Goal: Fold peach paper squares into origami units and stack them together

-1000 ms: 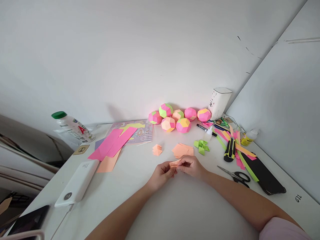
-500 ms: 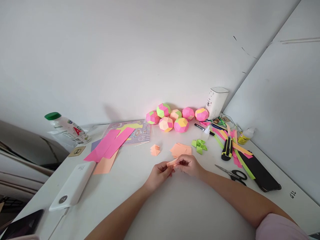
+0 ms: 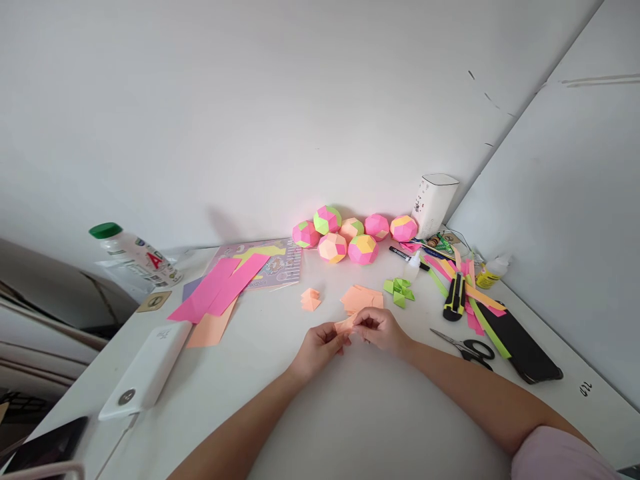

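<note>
Between my two hands is a small piece of orange paper (image 3: pixel 345 325). My left hand (image 3: pixel 320 347) pinches its left side, and my right hand (image 3: pixel 379 329) grips the right side, its fingertips partly covering the paper. Just beyond my right hand lies a loose pile of flat orange paper pieces (image 3: pixel 361 297). A small stack of folded orange paper units (image 3: pixel 311 300) sits left of that pile. To the right are several folded green paper units (image 3: pixel 399 291).
Several multicoloured paper balls (image 3: pixel 332 247) stand against the wall. At right lie scissors (image 3: pixel 467 347), a utility knife (image 3: pixel 455 298), paper strips, a black case (image 3: pixel 525 350) and a glue bottle (image 3: pixel 491 271). At left are pink paper strips (image 3: pixel 225 287), a white power bank (image 3: pixel 147 370) and a bottle (image 3: pixel 135 253).
My right hand's fingers have shifted slightly to the right along the orange paper, and a bit more of it shows. My left hand stays almost where it was.
</note>
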`<state>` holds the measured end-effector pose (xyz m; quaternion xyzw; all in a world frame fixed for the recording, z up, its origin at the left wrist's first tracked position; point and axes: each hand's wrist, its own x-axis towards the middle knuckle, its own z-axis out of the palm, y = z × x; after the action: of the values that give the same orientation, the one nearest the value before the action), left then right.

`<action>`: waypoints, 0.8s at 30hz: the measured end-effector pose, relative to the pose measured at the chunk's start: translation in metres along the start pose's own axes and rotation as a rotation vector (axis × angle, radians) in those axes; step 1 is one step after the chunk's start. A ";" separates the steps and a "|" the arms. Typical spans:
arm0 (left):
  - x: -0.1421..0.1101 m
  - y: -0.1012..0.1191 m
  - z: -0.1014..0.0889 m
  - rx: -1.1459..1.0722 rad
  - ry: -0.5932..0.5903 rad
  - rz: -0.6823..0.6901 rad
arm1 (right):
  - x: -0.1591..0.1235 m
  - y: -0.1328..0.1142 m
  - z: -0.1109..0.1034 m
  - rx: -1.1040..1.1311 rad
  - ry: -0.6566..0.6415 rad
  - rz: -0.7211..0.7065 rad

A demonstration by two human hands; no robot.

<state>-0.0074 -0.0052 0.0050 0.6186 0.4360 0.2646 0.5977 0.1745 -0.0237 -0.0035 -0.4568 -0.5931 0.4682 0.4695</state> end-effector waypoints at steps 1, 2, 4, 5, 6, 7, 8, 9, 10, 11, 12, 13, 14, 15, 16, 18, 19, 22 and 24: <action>0.000 -0.001 0.000 -0.007 -0.001 0.004 | 0.000 0.000 0.000 0.002 0.000 0.003; 0.000 -0.001 0.000 -0.011 -0.002 0.005 | 0.000 0.000 0.000 0.003 -0.002 0.005; 0.001 -0.002 -0.001 -0.012 0.000 0.002 | 0.000 0.001 -0.001 0.005 -0.003 0.006; 0.001 -0.002 -0.001 -0.010 0.001 0.000 | 0.000 0.001 -0.001 0.005 -0.002 0.007; 0.001 -0.003 -0.001 -0.006 0.001 -0.001 | 0.000 0.001 -0.001 0.006 -0.002 0.009; 0.001 -0.002 -0.001 -0.005 0.001 -0.001 | 0.000 0.002 -0.001 0.008 -0.001 0.010; 0.001 -0.002 -0.001 -0.008 0.001 -0.001 | 0.000 0.002 -0.001 0.011 -0.001 0.011; 0.001 -0.002 0.000 -0.012 0.001 -0.003 | 0.000 0.002 -0.001 0.013 -0.001 0.011; 0.001 -0.001 0.000 -0.014 0.001 -0.006 | 0.000 0.002 -0.001 0.016 -0.002 0.009; 0.000 0.000 0.000 -0.012 0.000 -0.010 | 0.000 0.002 0.000 0.018 -0.003 0.007; 0.000 0.000 0.000 -0.006 -0.001 -0.015 | 0.000 0.002 0.000 0.020 -0.004 0.005; 0.000 0.001 0.000 0.003 -0.002 -0.019 | 0.000 0.002 0.000 0.022 -0.004 0.004; 0.000 0.002 0.000 0.012 -0.006 -0.022 | 0.000 0.003 0.000 0.029 -0.003 0.006; 0.000 0.003 0.000 0.017 -0.010 -0.023 | 0.001 0.003 0.000 0.042 -0.001 0.013; 0.000 0.003 0.000 0.018 -0.015 -0.023 | 0.001 0.003 0.000 0.057 0.004 0.024; 0.000 0.004 -0.001 0.007 -0.015 -0.020 | 0.001 0.004 0.000 0.090 0.007 0.056; 0.000 0.004 -0.001 -0.002 -0.012 -0.019 | 0.001 0.004 0.000 0.100 0.004 0.072; 0.000 0.004 -0.002 -0.039 -0.010 -0.019 | 0.002 0.002 -0.002 0.061 -0.053 0.099; 0.000 0.004 -0.003 -0.061 -0.019 -0.016 | 0.002 0.001 -0.003 -0.011 -0.101 0.092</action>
<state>-0.0092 -0.0035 0.0094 0.5992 0.4269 0.2673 0.6223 0.1772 -0.0216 -0.0037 -0.4619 -0.5970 0.5085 0.4143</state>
